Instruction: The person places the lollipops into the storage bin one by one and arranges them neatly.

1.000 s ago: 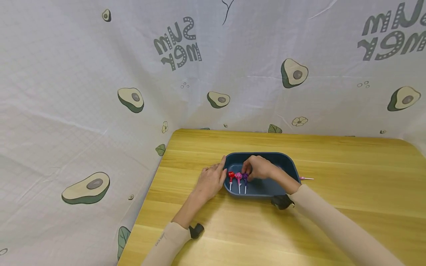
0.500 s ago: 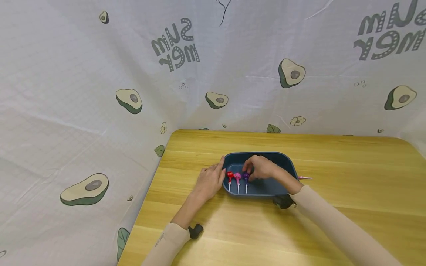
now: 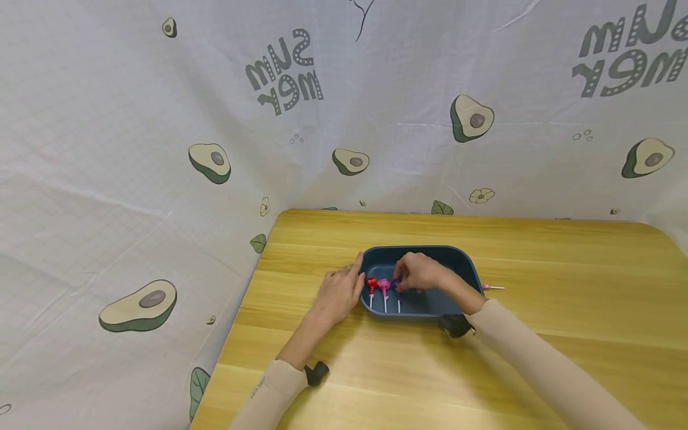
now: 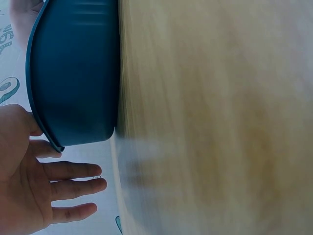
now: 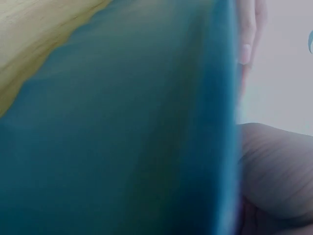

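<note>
In the head view a dark blue tray (image 3: pixel 430 303) stands on the wooden table. My left hand (image 3: pixel 337 292) is at its left end; thumb and index finger touch the rim, and in the left wrist view the other fingers of the left hand (image 4: pixel 24 186) are straight and apart. Inside the tray, my right hand (image 3: pixel 421 272) pinches the wrapped head of a purple lollipop (image 3: pixel 396 285), partly covered by the fingertips. Its white stick points toward me. A pink lollipop (image 3: pixel 384 285) and a red lollipop (image 3: pixel 372 283) lie beside it to the left.
A pink-and-white stick (image 3: pixel 493 288) shows on the table past the tray's right end. White cloth (image 3: pixel 398 179) printed with avocados hangs behind and to the left of the table (image 3: pixel 387 376). In the right wrist view the tray wall (image 5: pixel 122 122) hides most of the right hand.
The purple lollipop has turned slightly, its stick end shifting a little right. My right fingertips now cover more of its head. The left hand stays at the rim.
</note>
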Tool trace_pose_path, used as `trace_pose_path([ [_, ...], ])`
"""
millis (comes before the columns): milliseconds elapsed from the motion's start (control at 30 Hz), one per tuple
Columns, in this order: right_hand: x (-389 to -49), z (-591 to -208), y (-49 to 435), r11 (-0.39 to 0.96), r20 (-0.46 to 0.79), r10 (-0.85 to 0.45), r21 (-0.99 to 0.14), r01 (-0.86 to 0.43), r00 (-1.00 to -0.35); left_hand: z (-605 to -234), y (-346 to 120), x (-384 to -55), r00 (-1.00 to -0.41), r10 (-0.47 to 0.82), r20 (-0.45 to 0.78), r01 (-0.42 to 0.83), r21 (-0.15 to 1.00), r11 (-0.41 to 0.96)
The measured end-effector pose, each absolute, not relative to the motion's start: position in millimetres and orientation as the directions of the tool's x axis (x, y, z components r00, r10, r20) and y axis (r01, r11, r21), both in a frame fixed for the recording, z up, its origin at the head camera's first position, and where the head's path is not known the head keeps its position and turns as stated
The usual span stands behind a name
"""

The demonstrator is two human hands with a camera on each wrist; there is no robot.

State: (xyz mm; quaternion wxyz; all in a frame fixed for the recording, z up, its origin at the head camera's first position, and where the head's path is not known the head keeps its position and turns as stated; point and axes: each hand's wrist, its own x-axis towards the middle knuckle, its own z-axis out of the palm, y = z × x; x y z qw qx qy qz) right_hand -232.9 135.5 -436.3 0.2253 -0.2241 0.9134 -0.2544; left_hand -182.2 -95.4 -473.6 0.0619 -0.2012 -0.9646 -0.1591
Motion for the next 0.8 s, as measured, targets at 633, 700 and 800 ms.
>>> trace_pose_path([
  [633, -232.4, -436.6, 130.8, 0.782, -0.301, -0.499, -0.560, -0.273, -0.813, -473.0, -94.9, -182.6, -0.915, 0.363, 0.176, 0.401, 0.285, 0.871],
  [700, -232.8, -437.0, 130.6, 0.783, -0.304, -0.493, -0.564, -0.263, -0.815, -473.4, -94.9, -182.6, -0.915, 0.363, 0.175, 0.401, 0.286, 0.870],
  [800, -233.0, -437.8, 131.1, 0.782, -0.305, -0.488, -0.569, -0.254, -0.818, -473.4, -94.8, -182.4, -0.915, 0.363, 0.177, 0.401, 0.286, 0.870],
])
